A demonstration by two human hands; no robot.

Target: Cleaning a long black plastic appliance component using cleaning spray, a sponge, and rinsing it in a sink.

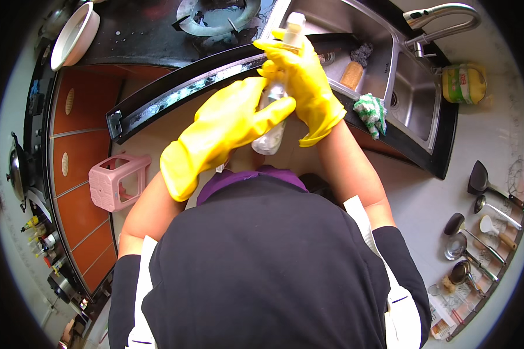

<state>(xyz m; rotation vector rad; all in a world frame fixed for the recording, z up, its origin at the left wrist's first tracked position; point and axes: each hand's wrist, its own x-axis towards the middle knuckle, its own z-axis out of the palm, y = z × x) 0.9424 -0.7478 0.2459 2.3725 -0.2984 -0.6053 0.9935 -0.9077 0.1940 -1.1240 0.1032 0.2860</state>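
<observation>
Both hands wear yellow rubber gloves. A clear plastic spray bottle [270, 138] with a white spray head stands between them. My right hand [303, 72] is wrapped around its neck just below the head. Lower down, my left hand [229, 118] lies against the bottle's body, thumb across its front; its fingers are partly hidden behind the bottle. A long black panel with a wet, shiny metal strip [187, 90] slants behind the hands, its left end towards me. To the right, a green and white cloth [371, 114] hangs over the sink's front edge.
A steel double sink [393, 65] with a faucet [445, 17] holds a brown sponge-like block [352, 75] and a scouring pad [361, 54]. A gas burner [218, 27] and white basin [75, 37] are at upper left. A pink stool [102, 185] stands left; utensils [480, 179] hang right.
</observation>
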